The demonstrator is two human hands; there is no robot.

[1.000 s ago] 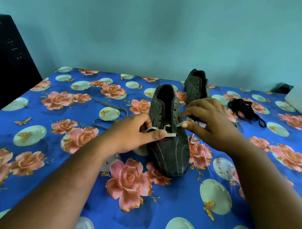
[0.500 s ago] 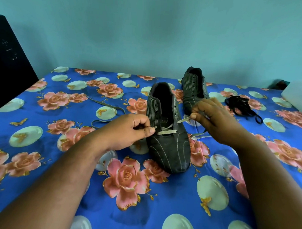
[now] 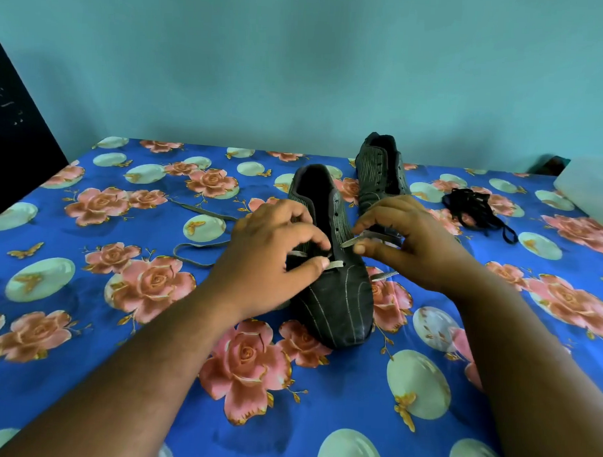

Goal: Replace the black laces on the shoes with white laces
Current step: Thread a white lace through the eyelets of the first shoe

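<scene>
Mid-bed on the floral bedsheet (image 3: 85, 323), the near shoe (image 3: 338, 298) carries a white lace (image 3: 334, 264). The left hand (image 3: 271, 261) pinches it at the eyelets; the right hand (image 3: 412, 239) pinches its tip. Toward the far edge stands the 2nd shoe (image 3: 381, 166), with the black laces (image 3: 475, 210) heaped beside it.

There are two dark shoes, one (image 3: 338, 298) at the centre of the frame and one (image 3: 381, 166) above it. There are two hands, left (image 3: 268, 264) and right (image 3: 419, 246), one white lace (image 3: 334, 264) and one bundle of black laces (image 3: 475, 210) at the upper right.

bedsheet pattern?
The bedsheet is bright blue with pink roses, pale green ovals and small gold butterflies. Head view, the only one, shows it.
</scene>
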